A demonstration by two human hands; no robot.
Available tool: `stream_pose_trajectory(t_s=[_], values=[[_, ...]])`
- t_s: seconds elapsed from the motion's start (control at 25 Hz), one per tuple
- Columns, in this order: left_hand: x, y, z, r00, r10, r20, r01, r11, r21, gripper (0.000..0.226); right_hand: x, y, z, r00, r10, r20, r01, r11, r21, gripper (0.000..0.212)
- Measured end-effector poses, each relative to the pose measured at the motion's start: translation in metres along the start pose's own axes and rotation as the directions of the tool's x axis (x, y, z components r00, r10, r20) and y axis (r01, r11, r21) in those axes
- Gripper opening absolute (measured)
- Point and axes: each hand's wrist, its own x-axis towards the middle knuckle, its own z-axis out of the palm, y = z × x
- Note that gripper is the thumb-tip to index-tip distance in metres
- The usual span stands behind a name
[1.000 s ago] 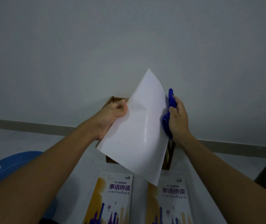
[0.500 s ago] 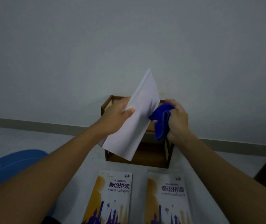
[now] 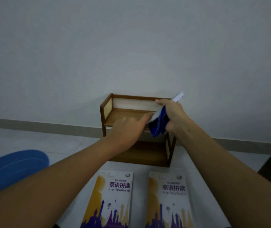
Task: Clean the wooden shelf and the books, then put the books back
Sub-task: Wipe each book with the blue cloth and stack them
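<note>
Thin white book (image 3: 179,96) tilts at wooden shelf's (image 3: 106,111) three o'clock, right grip (image 3: 172,114) clutching it with blue cloth (image 3: 157,129), flat left grip (image 3: 128,127) steadying, presumably for shelving.

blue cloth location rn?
Head view, right of centre: blue cloth bunched in the right hand, against the white book, upper right of the wooden shelf.

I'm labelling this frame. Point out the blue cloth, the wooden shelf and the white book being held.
blue cloth (image 3: 156,127), head view, on its hanging folds.
wooden shelf (image 3: 120,112), head view, on the bare upper board.
white book (image 3: 179,95), head view, on the corner sticking up at the right.
</note>
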Motion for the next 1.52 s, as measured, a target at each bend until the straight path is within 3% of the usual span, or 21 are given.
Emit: stream_pose_trajectory(t_s=[0.04,0.12,0.2,0.28,0.36,0.44,0.52,0.6,0.68,0.76,0.88,1.12,1.32,1.52], values=[[0.0,0.003,0.004,0.999,0.007,0.035,-0.003,0.996,-0.088,0.051,0.002,0.0,-0.003,0.999,-0.008,-0.044,0.006,0.999,-0.048,0.028],[-0.002,0.003,0.008,0.978,0.04,0.205,0.031,0.943,-0.33,0.056,0.007,0.001,-0.011,0.996,-0.01,-0.083,-0.001,0.992,-0.124,0.029],[-0.007,0.001,0.006,0.902,0.066,0.428,0.196,0.818,-0.54,0.064,0.009,0.002,-0.023,0.996,-0.019,-0.088,0.003,0.984,-0.175,0.041],[-0.011,-0.007,0.01,0.878,0.025,0.477,0.338,0.674,-0.657,0.068,0.007,0.003,-0.034,0.998,-0.021,-0.06,0.008,0.979,-0.205,0.045],[-0.013,-0.018,0.024,0.869,-0.139,0.475,0.458,0.589,-0.665,0.071,0.005,0.005,-0.047,1.0,-0.007,-0.024,0.001,0.975,-0.223,0.045],[-0.015,-0.023,0.041,0.801,-0.264,0.536,0.594,0.459,-0.661,0.066,0.004,0.008,-0.059,0.999,0.007,0.035,0.001,0.974,-0.228,0.038],[-0.016,-0.022,0.051,0.696,-0.237,0.678,0.717,0.184,-0.672,0.036,0.002,0.01,-0.069,0.995,0.028,0.097,-0.006,0.975,-0.22,0.031],[-0.018,-0.022,0.056,0.632,-0.141,0.762,0.773,0.035,-0.634,0.025,0.009,0.013,-0.081,0.993,0.028,0.112,-0.001,0.972,-0.236,0.027],[-0.02,-0.027,0.07,0.601,-0.07,0.796,0.799,0.028,-0.601,0.026,0.023,0.025,-0.097,0.998,0.044,0.038,-0.032,0.959,-0.28,0.027],[-0.022,-0.023,0.091,0.549,-0.037,0.835,0.834,0.088,-0.545,0.025,0.04,0.047,-0.115,0.994,0.089,-0.07,-0.108,0.927,-0.36,0.03],[-0.029,0.0,0.136,0.494,-0.092,0.865,0.863,0.173,-0.474,0.024,0.064,0.092,-0.143,0.969,0.15,-0.198,-0.228,0.854,-0.467,0.029],[-0.052,0.054,0.237,0.432,-0.251,0.866,0.902,0.103,-0.42,0.023,0.109,0.179,-0.198,0.921,0.064,-0.383,-0.301,0.742,-0.599,0.022],[-0.062,0.074,0.297,0.4,-0.347,0.848,0.912,0.06,-0.406,0.018,0.137,0.216,-0.221,0.9,0.013,-0.436,-0.338,0.654,-0.677,0.02],[-0.068,0.07,0.323,0.372,-0.38,0.847,0.921,0.036,-0.388,0.013,0.153,0.241,-0.221,0.922,-0.038,-0.386,-0.285,0.607,-0.742,0.023]])
